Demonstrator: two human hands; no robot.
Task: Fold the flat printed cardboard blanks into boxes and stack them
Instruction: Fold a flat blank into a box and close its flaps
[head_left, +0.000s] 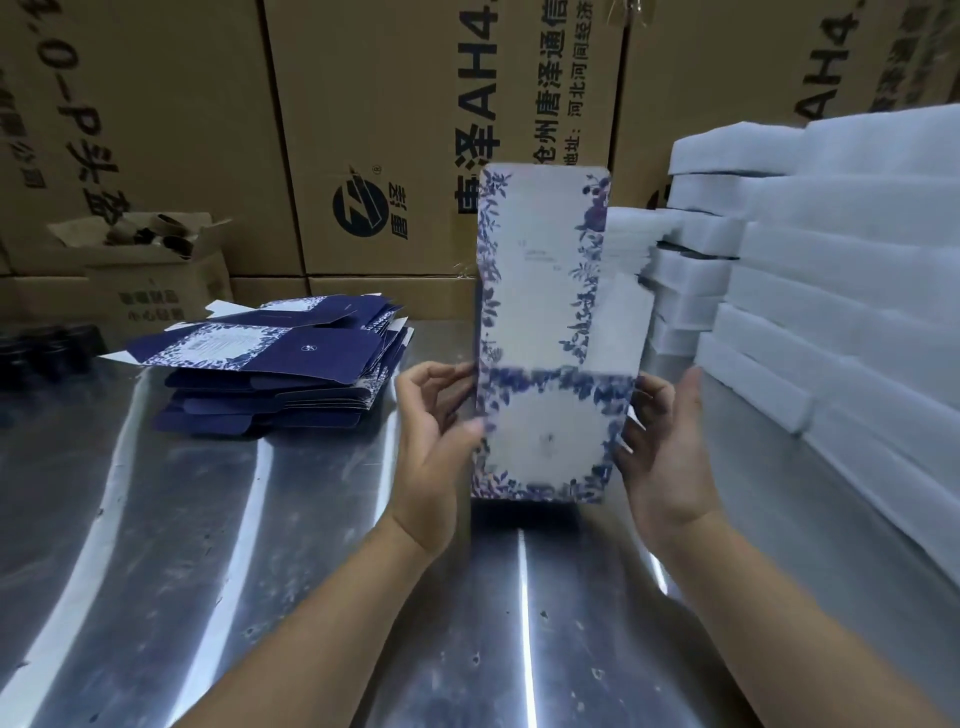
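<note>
Both hands hold one box (545, 338) upright above the shiny table (260, 545). The left hand (441, 441) pinches its left edge. The right hand (660, 441) grips its right edge. More blanks (270, 358) lie piled on the left.
</note>
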